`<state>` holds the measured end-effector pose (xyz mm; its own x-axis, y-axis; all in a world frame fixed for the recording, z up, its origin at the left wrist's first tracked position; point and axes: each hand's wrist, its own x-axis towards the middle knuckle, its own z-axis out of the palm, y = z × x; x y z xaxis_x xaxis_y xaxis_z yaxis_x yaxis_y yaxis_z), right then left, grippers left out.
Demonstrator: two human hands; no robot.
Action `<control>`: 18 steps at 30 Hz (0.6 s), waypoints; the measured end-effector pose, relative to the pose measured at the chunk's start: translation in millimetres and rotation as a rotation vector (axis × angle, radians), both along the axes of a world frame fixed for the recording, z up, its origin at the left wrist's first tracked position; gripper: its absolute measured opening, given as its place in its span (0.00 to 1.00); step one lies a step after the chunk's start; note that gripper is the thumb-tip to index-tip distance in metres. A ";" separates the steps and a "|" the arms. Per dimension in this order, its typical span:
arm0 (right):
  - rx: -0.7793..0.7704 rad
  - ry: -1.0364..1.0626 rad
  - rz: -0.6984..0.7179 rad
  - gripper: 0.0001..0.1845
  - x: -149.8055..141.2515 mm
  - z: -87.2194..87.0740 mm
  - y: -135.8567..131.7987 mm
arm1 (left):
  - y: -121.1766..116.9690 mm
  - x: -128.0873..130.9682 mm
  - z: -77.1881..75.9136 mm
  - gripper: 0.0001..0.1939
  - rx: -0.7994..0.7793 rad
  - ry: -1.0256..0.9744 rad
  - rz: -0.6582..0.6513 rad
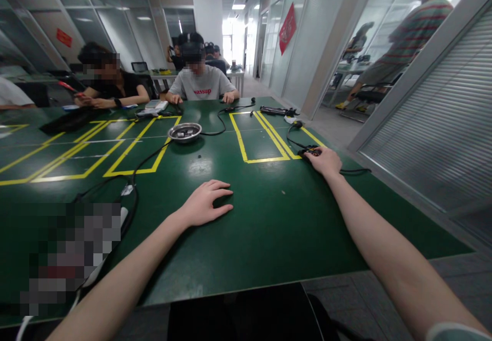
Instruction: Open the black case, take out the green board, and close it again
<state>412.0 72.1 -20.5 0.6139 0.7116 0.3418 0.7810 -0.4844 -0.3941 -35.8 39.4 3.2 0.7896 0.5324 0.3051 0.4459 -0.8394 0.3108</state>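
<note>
On the green bench [261, 228], the left hand [209, 202] lies palm down, fingers loosely spread. Farther out to the right, the right hand [325, 161] curls over a small black device [310, 149] with orange parts, next to yellow tape [267, 160]; its fingers hide much of the device, so I cannot tell whether they pinch it or merely rest there. Beyond the left hand sits a steel bowl [182, 140] holding small metal pieces. Across the bench sits a person in a grey T-shirt [202, 82].
</note>
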 end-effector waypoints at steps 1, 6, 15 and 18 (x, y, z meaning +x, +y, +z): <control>-0.021 0.010 -0.012 0.23 -3.2 2.7 -1.1 | 0.0 -0.2 -0.3 0.17 0.001 0.000 0.001; -0.096 0.044 0.097 0.20 -36.5 19.9 -5.9 | -0.1 0.5 -1.7 0.16 0.004 -0.005 0.002; -0.028 0.099 1.245 0.16 -184.6 14.2 -48.7 | -12.0 8.1 10.1 0.21 0.074 -0.208 0.042; -0.010 0.125 1.477 0.13 -213.4 9.2 -65.2 | -19.2 7.9 14.1 0.15 -0.012 -0.157 -0.014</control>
<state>198.7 6.9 -11.3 -0.6256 0.7051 0.3338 0.5194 0.6957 -0.4962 -27.9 20.2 17.3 0.7400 0.5262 0.4190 0.3796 -0.8409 0.3857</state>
